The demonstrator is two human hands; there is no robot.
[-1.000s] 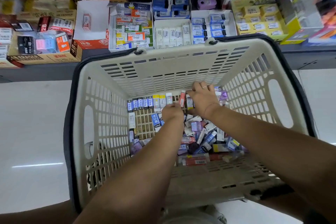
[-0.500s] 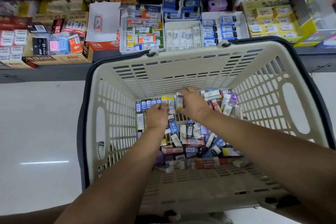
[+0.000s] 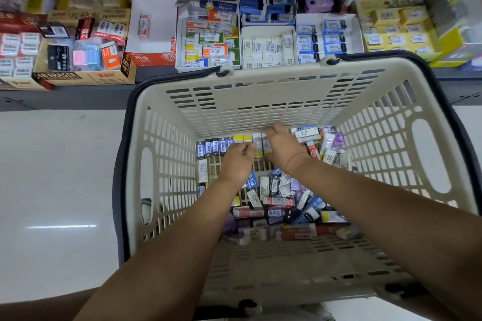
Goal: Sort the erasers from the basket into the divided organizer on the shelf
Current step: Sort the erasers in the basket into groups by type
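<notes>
A cream plastic basket (image 3: 260, 101) with a dark rim holds many small erasers. A neat row of blue, yellow and white erasers (image 3: 216, 146) stands along the bottom of its far wall. A loose pile of erasers (image 3: 289, 200) fills the right and near part of the floor. My left hand (image 3: 238, 164) has its fingers curled onto a yellow eraser (image 3: 258, 154) at the row's right end. My right hand (image 3: 283, 147) grips a white eraser (image 3: 266, 144) upright beside it. The white divided organizer (image 3: 179, 41) sits on the shelf beyond the basket.
The shelf carries more open boxes: a brown 4B eraser carton (image 3: 86, 78) at left, a red 2B box (image 3: 154, 56), white (image 3: 268, 47) and blue (image 3: 323, 36) eraser trays, and a yellow box (image 3: 391, 31) at right. White floor (image 3: 60, 177) lies left of the basket.
Both hands moved from the pile to the row at the far wall. The right hand brought a white eraser to the row's right end. The view shifted, so the basket sits further right.
</notes>
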